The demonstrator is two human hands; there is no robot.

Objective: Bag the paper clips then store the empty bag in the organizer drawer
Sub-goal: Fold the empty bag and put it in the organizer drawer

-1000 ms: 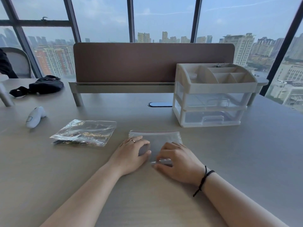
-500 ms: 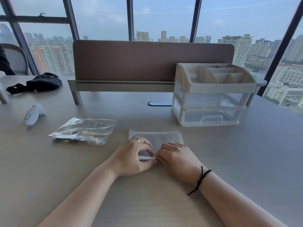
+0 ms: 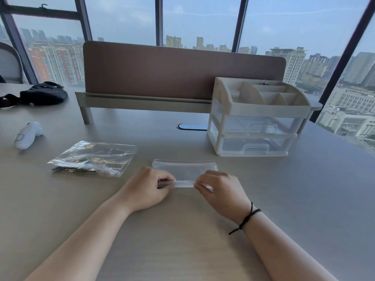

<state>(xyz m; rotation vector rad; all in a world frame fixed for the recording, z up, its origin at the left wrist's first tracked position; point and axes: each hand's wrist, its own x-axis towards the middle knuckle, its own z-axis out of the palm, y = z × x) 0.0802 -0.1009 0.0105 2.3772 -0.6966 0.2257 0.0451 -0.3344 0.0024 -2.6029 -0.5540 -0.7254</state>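
Note:
An empty clear zip bag [image 3: 183, 170] lies flat on the table in front of me, its near edge folded or rolled into a narrow strip. My left hand [image 3: 147, 188] pinches the left end of that strip and my right hand [image 3: 220, 189] pinches the right end. To the left lies a second clear bag [image 3: 95, 157] holding gold and dark paper clips. The white organizer [image 3: 257, 116] stands at the back right, with open compartments on top and two clear drawers below, both closed.
A white handheld device [image 3: 27, 134] lies at the far left and a black pouch [image 3: 41, 95] behind it. A brown divider panel [image 3: 178, 72] runs across the back of the table. A cable port [image 3: 191, 126] sits left of the organizer.
My hands were close together over the bag's near edge; they have moved apart to its two ends, and the folded strip now shows between them.

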